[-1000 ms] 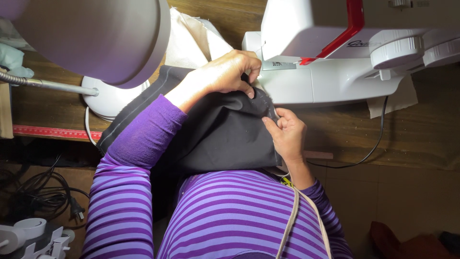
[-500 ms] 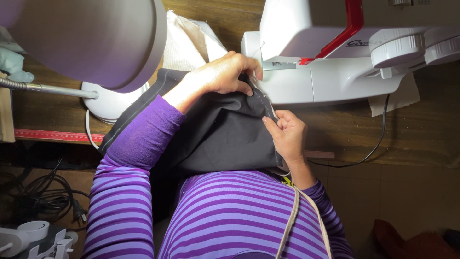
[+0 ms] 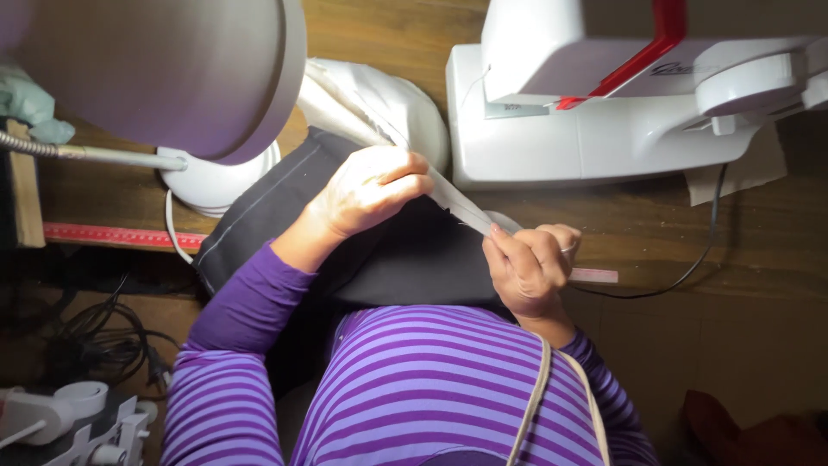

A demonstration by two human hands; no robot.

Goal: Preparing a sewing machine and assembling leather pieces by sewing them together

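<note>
Strip [image 3: 461, 205] of pale fabric stretched between both hands, above the black cloth [image 3: 405, 255].
Left hand [image 3: 371, 190] pinches its upper end, right hand [image 3: 528, 267] grips the lower end near the table's [image 3: 655, 242] front edge; white sewing machine [image 3: 604, 112] sits behind, at the back edge.

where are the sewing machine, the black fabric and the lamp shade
sewing machine [image 3: 595, 129], head view, on its white body
black fabric [image 3: 414, 259], head view, on the part between the hands
lamp shade [image 3: 172, 69], head view, on the white dome
</note>
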